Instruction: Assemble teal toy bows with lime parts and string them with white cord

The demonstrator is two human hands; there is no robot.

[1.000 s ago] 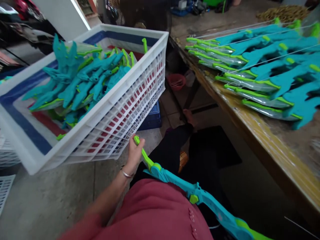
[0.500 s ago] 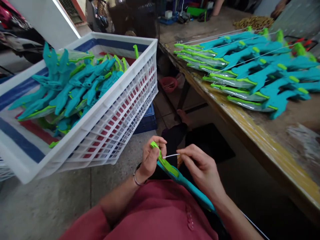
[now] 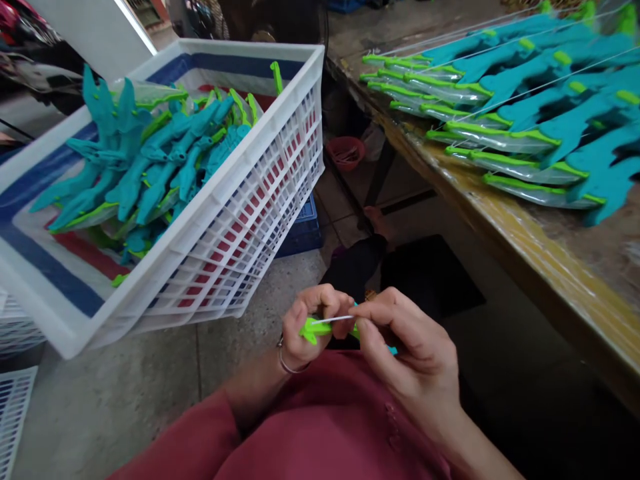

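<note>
My left hand is closed round the green tip of a teal and green toy bow, held low over my lap. My right hand pinches a thin white string that runs to that green tip. Most of the bow is hidden behind my right hand and red sleeve. A white plastic crate tilted at my left holds several more teal bows.
Strung teal bows lie in rows on the wooden table at the right. A red bowl and a blue crate sit on the concrete floor under the table. A white grid panel shows at the lower left.
A second ago only my left hand held the bow's tip with the bow stretched across my lap. My right hand has come in, pinched the string, and both hands have closed together on the tip.
</note>
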